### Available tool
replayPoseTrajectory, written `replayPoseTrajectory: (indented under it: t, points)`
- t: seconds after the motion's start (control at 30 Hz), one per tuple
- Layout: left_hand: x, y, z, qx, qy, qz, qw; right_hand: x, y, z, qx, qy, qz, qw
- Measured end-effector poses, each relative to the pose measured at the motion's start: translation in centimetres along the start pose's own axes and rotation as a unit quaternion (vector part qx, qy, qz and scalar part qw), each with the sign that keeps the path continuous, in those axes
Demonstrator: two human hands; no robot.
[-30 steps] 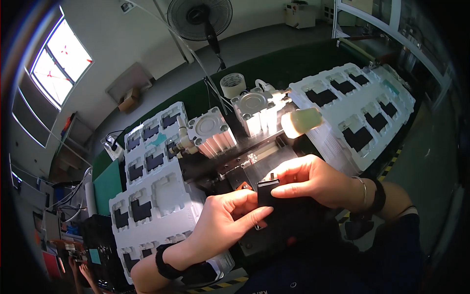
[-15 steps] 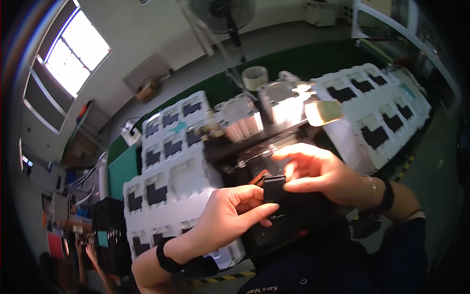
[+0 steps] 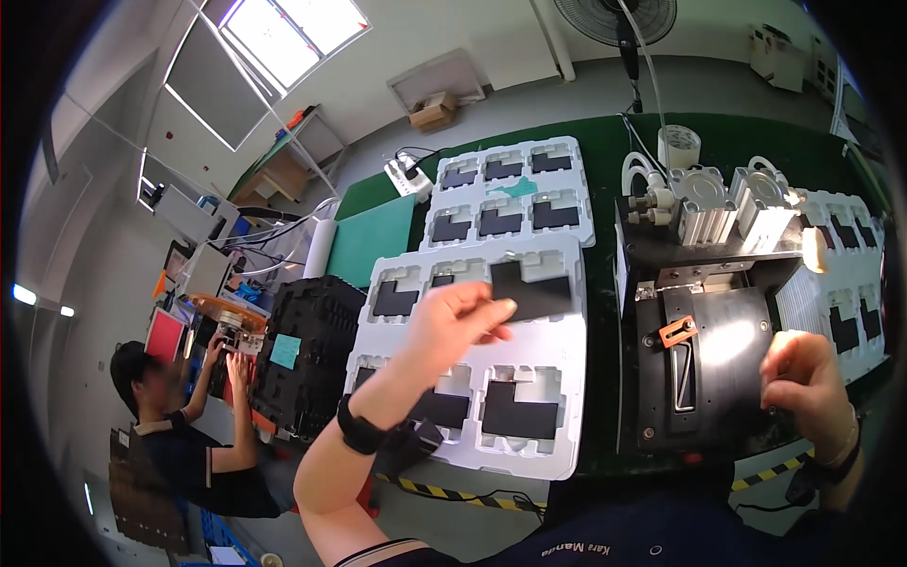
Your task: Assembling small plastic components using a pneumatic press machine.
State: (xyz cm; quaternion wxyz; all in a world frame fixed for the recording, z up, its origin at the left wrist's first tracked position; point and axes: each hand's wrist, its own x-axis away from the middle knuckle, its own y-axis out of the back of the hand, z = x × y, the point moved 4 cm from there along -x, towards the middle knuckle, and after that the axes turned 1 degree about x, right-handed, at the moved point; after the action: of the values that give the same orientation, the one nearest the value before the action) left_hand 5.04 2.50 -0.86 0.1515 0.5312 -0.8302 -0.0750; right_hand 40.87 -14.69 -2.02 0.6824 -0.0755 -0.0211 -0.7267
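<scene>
My left hand (image 3: 458, 321) pinches the left edge of a flat black L-shaped piece (image 3: 537, 295) between thumb and fingers. The piece is over the far right recess of the nearer white moulded tray (image 3: 501, 350); whether it touches the tray cannot be told. Similar black pieces, such as one at the near right (image 3: 520, 413), lie in the tray's other recesses. My right hand (image 3: 805, 383) has its fingers curled closed beside the right edge of a black fixture plate (image 3: 723, 378); what they may hold is hidden. An orange clamp (image 3: 677, 331) and a hex key (image 3: 682, 378) lie on the plate.
Behind the plate stand metal cylinders (image 3: 709, 208) with air hoses. A farther white tray (image 3: 578, 180) and another at right (image 3: 855, 340) hold black pieces. Stacked black trays (image 3: 316, 350) and a co-worker (image 3: 203, 444) are at left. A tape roll (image 3: 680, 146) stands behind.
The view has swung left. A black piece was between both hands over the fixture; now my left hand holds one over the tray, and my right hand is apart at the fixture's right side.
</scene>
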Motion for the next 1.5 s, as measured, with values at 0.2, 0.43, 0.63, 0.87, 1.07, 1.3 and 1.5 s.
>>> replayPoseTrajectory:
  t: [0.2,0.43,0.63,0.87,1.07,1.3,1.5]
  points:
    - [-3.5,3.3,1.9,0.011,0.090,0.005,0.996,1.3,-2.9,5.1,0.220,0.139,0.188,0.947]
    - [-2.2,3.8,-0.9,-0.456,-0.118,-0.130,0.872,-1.5,-8.7,8.2,0.303,0.184,0.257,0.899]
    - [5.1,7.1,-0.3,-0.379,-0.202,-0.081,0.900,-4.5,-16.5,10.2,0.355,0.250,0.360,0.826]
    - [9.2,1.8,5.7,-0.432,-0.364,-0.086,0.821,-14.6,-25.4,5.1,0.432,0.237,0.328,0.806]
    - [8.7,1.5,6.0,-0.470,-0.395,-0.143,0.776,-19.6,-28.5,-0.1,0.540,0.246,0.269,0.758]
    - [9.1,1.8,6.4,-0.485,-0.412,-0.199,0.745,-19.4,-30.4,0.1,0.534,0.220,0.270,0.770]
    - [9.2,1.6,5.5,-0.520,-0.444,-0.154,0.713,-22.3,-29.4,-0.8,0.484,0.277,0.214,0.802]
